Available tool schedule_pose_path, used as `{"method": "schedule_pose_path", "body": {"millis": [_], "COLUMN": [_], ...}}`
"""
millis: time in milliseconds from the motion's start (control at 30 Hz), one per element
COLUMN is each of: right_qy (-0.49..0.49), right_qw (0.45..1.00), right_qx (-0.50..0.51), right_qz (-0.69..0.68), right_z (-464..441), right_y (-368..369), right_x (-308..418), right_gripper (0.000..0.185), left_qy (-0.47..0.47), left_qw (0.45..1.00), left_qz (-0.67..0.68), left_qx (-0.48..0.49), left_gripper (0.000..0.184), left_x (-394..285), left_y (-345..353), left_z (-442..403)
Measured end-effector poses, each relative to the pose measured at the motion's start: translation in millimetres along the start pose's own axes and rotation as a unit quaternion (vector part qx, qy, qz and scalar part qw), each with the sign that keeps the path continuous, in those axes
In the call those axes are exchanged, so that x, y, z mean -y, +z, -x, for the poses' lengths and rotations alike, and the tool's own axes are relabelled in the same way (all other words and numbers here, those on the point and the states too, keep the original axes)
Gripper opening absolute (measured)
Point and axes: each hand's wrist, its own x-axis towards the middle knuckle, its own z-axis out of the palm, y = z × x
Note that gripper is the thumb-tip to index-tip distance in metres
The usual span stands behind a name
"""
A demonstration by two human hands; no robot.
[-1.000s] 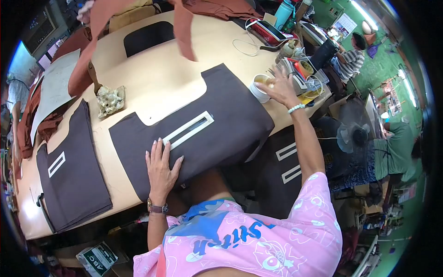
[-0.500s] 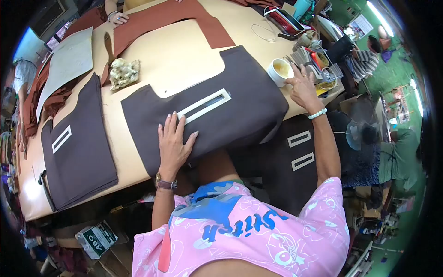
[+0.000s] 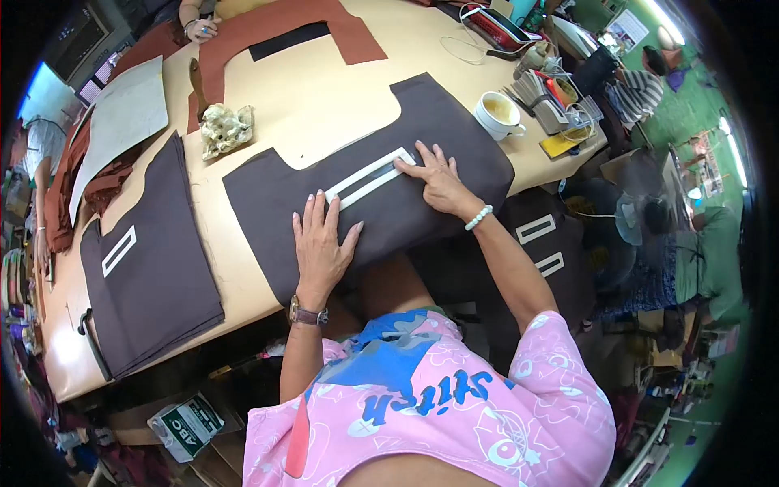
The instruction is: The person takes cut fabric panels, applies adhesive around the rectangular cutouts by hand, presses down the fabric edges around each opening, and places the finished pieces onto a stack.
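Note:
My left hand (image 3: 321,250) lies flat with spread fingers on a dark fabric piece (image 3: 268,206), its fingertips by the lower left end of a white rectangular frame strip (image 3: 367,180). At the strip's upper right end rests my right hand (image 3: 445,185), fingers apart, thumb on the strip's edge. The dark piece covers the table's near side and hangs over its edge. A white cup (image 3: 497,116) with a light brown content stands just beyond its right corner. Left of it lies a stack of dark pieces (image 3: 154,276), the top one bearing a smaller white frame (image 3: 119,251).
A brush (image 3: 197,85) lies by a crusted, pale lump (image 3: 227,130). Across the table (image 3: 414,40), another person's hand (image 3: 201,31) rests by rust-coloured fabric (image 3: 357,36). Papers (image 3: 540,97), a phone (image 3: 499,24) and cables are at the right. More framed dark fabric (image 3: 527,252) hangs below.
My right hand has left the cup and moved left onto the dark fabric by the strip. The other person's rust fabric has come down flat on the table. My left hand stays on the fabric.

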Motion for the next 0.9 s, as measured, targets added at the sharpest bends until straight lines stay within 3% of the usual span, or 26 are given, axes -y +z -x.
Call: {"method": "schedule_pose_path", "body": {"millis": [133, 333, 500, 633, 767, 900], "right_qy": [0.006, 0.008, -0.028, 0.005, 0.043, 0.001], "right_qw": [0.987, 0.912, 0.901, 0.903, 0.903, 0.894], "right_qx": [-0.059, -0.114, -0.116, -0.105, -0.03, -0.014], "right_qz": [0.15, 0.394, 0.417, 0.416, 0.427, 0.448], "right_z": [-5, -4, 7, -5, -11, -7], "right_y": [4, 20, 25, 15, 6, 1], "right_x": [5, 29, 54, 38, 28, 26], "right_gripper": [0.056, 0.045, 0.042, 0.042, 0.052, 0.055], "left_qy": [-0.007, 0.001, 0.004, -0.015, -0.064, -0.106], "left_qw": [1.0, 1.0, 1.0, 0.999, 0.997, 0.991], "left_qz": [0.007, 0.002, 0.027, 0.033, 0.007, 0.014], "left_qx": [0.006, 0.005, -0.008, -0.022, -0.051, -0.084], "left_gripper": [0.056, 0.057, 0.056, 0.054, 0.051, 0.049], "left_x": [-2, 2, 4, 7, 27, 49], "left_y": [-2, 1, 2, -14, -35, -43], "left_z": [0, 1, 2, 11, 33, 54]}}
